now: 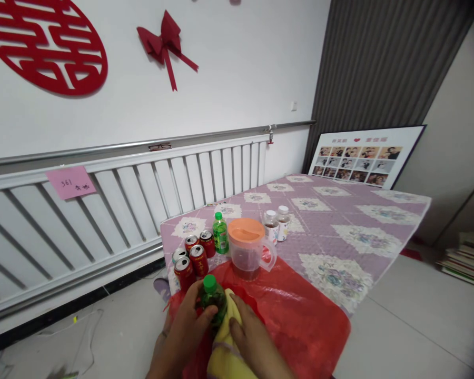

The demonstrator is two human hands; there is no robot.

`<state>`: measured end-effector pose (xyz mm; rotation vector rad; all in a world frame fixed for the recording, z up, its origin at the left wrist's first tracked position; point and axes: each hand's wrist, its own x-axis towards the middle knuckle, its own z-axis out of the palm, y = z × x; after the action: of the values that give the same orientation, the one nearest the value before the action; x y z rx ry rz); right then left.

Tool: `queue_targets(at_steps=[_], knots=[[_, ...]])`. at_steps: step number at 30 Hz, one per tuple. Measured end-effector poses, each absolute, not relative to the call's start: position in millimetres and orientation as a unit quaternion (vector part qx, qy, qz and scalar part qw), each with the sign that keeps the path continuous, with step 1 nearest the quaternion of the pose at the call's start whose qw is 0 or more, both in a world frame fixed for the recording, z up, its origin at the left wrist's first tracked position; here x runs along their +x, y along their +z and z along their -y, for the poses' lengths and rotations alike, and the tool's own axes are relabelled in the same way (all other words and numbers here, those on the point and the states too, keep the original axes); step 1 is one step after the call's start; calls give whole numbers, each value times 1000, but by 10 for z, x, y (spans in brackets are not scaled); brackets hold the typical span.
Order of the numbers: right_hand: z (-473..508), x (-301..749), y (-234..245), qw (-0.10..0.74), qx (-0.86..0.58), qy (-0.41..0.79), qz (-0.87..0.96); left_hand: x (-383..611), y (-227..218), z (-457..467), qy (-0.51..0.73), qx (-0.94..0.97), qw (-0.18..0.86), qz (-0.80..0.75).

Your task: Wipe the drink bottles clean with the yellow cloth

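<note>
My left hand is wrapped round a small green bottle with a green cap, held upright over the near end of the table. My right hand presses a yellow cloth against the bottle's right side, fingers curled over the cloth. Both hands are above a red plastic sheet spread on the table's near corner.
Several red cans, a second green bottle, a clear jug with an orange lid and two small white-capped bottles stand on the purple patterned table cover. A white radiator lines the wall at left. Books are stacked at far right.
</note>
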<state>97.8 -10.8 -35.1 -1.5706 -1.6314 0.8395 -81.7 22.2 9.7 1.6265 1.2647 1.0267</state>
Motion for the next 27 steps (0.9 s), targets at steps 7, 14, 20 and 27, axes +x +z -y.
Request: queue_targets(at_steps=[7, 14, 20, 27], knots=[[217, 932, 43, 422, -570, 273, 650, -733, 160, -172, 413, 637, 383, -526], [85, 953, -253, 400, -590, 305, 631, -718, 121, -176, 416, 640, 365, -532], [63, 964, -520, 401, -596, 324, 615, -708, 65, -183, 420, 639, 358, -536], [102, 900, -467, 409, -587, 360, 598, -641, 99, -146, 436, 639, 313, -551]])
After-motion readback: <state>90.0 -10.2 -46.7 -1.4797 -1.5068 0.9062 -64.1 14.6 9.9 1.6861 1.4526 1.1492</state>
